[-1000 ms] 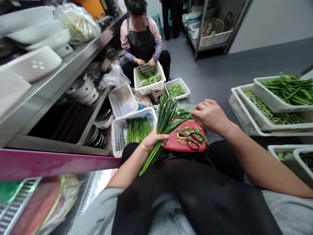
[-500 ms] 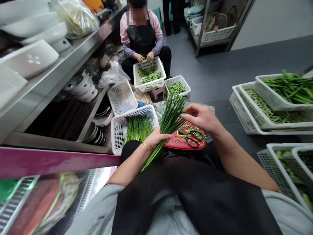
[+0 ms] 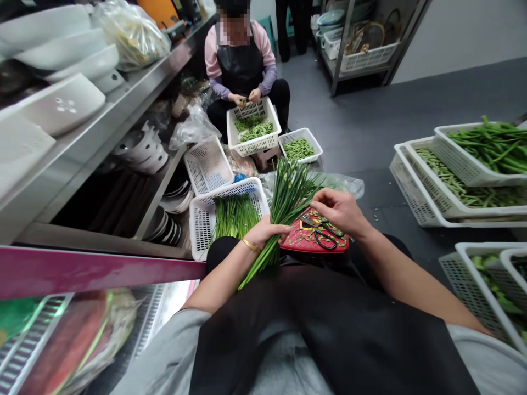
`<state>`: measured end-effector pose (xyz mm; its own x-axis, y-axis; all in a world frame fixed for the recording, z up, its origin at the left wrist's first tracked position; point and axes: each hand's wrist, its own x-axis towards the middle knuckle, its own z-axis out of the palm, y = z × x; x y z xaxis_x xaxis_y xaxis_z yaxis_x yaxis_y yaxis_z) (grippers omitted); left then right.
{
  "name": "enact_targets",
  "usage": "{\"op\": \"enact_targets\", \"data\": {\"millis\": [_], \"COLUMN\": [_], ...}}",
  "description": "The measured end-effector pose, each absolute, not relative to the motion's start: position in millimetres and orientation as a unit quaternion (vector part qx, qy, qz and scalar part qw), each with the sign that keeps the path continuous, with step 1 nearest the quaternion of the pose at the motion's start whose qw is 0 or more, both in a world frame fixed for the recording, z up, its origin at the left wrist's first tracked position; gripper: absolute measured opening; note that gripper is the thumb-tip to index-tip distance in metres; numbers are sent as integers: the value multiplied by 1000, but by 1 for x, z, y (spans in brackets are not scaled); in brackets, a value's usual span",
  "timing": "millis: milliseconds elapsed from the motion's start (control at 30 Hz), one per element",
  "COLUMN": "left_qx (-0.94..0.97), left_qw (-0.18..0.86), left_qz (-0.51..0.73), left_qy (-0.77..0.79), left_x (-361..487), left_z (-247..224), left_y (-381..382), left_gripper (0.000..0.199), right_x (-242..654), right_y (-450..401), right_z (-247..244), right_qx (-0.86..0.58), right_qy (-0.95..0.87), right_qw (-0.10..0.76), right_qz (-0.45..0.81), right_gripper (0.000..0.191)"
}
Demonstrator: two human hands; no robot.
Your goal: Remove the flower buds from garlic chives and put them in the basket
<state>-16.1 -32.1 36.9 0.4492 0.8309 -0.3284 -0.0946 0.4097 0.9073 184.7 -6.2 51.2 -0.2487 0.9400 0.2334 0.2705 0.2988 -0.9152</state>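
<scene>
My left hand [image 3: 267,233] is wrapped around a thick bunch of flowering chives [image 3: 288,189], stems down towards my apron and buds fanned out at the top. Beside the bunch's right edge, my right hand [image 3: 340,208] has its thumb and fingertips pinched together. What they hold, if anything, is too small to make out. Below that hand, black-handled scissors [image 3: 325,233] lie on a red surface [image 3: 317,247] strewn with small green trimmings. More chives [image 3: 234,216] lie in a white basket [image 3: 200,230] to the left of the bunch.
Across from me a seated person [image 3: 241,60] handles green beans over a white basket [image 3: 253,145]. A smaller bean basket [image 3: 302,159] and an empty basket [image 3: 208,164] stand nearby. Stacked vegetable baskets [image 3: 428,211] are at right. A steel shelf [image 3: 123,104] with white dishes runs along the left.
My right hand has dropped slightly and its fingers have drawn together into a pinch by the bunch's edge. The left hand keeps its hold on the chives. The view has shifted slightly.
</scene>
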Motion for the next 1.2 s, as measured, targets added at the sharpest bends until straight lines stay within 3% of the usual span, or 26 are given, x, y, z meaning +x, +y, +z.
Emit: {"op": "enact_targets", "data": {"millis": [133,233,400,500,700,900,967,1067,1200], "left_qx": [439,432,450,463,438,440,444,452,465], "left_qw": [726,715,690,680,692,701,702,696,683], "left_qz": [314,321,320,320,313,311,307,309,325], "left_qy": [427,446,468,470,481,468,465,465,460], "left_x": [-8,-10,-12,-7,-15,-22,-18,-12,-11], "left_z": [41,38,27,25,28,26,25,26,29], "left_y": [-34,-35,-33,-32,-32,-30,-30,-32,-34], "left_gripper": [37,38,39,39,38,37,37,36,36], "right_x": [175,193,212,193,183,206,202,185,177], "right_y": [6,18,16,13,10,-3,-7,-12,-6], "right_z": [45,45,63,73,59,35,34,35,33], "right_qx": [-434,-439,-496,-486,-428,-398,-416,-431,-410], "right_qy": [-417,-362,-668,-734,-777,-850,-808,-643,-374], "right_qw": [549,591,429,409,365,303,359,482,569], "right_qz": [580,571,352,240,282,166,214,410,607], "right_gripper": [30,39,36,33,25,23,19,16,29]}}
